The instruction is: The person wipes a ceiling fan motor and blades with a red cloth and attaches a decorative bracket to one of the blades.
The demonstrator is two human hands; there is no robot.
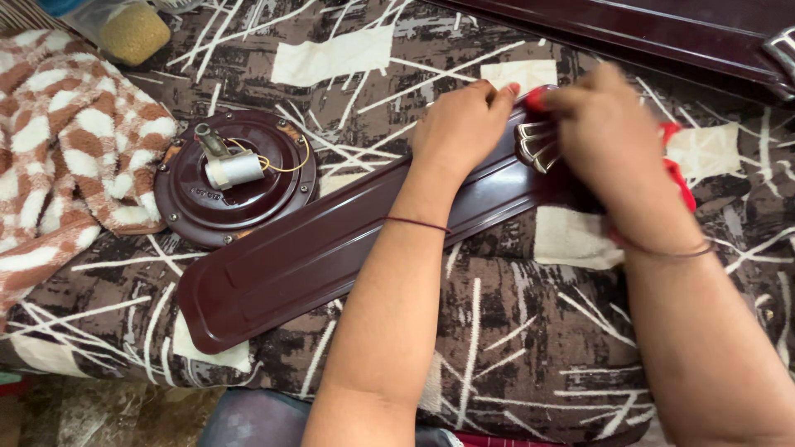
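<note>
Working at the bracket end of a ceiling fan blade

The maroon blade lies across the patterned bedspread; my left hand presses it down, fingers curled, my right hand closed around a red tool at its metal bracket. The fan motor lies apart, unattached.

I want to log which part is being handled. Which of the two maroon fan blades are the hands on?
The near fan blade lying across the bedspread: both the left hand and right hand rest on its bracket end. The other blade lies untouched along the top edge.
</note>
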